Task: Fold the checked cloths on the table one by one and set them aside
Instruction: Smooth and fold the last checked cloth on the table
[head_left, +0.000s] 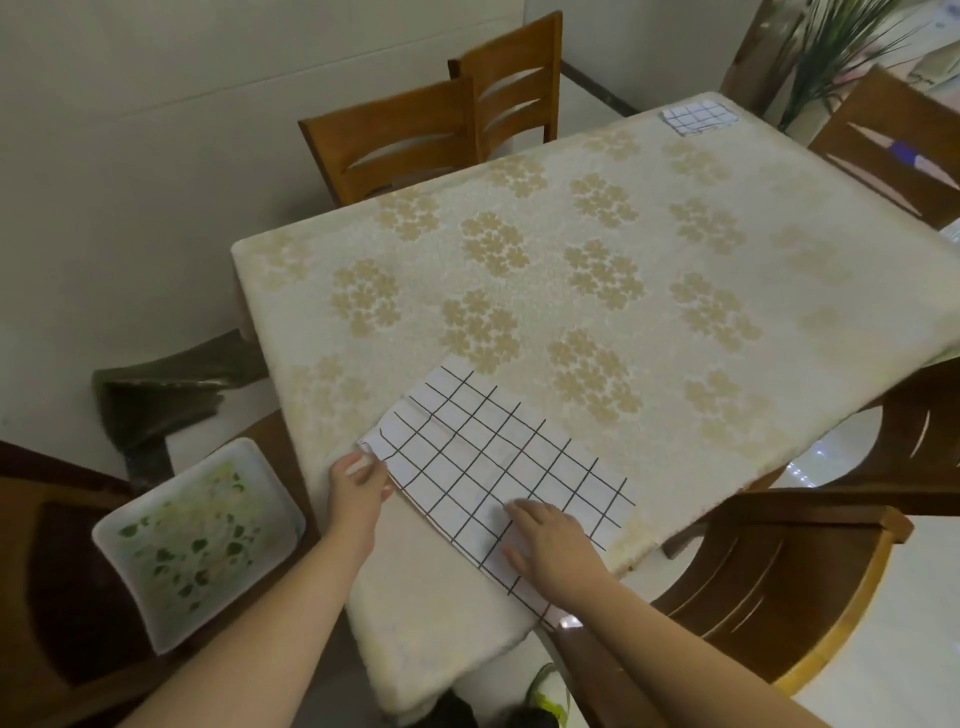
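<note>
Your L hand (358, 480) pinches the cloth (498, 467) corner to fold; R hand (545, 540) lies flat, open, pinning it on the table (675, 234).

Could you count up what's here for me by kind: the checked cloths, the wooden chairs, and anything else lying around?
Checked cloths: 2, one under the hands, one folded at the far corner
Wooden chairs: 6
Patterned trays: 1
Potted plants: 1
Total: 10

You've got white cloths (498, 467) with black grid checks, counter (675, 291) cover cream with tan flower clusters, chairs (395, 140) brown.
</note>
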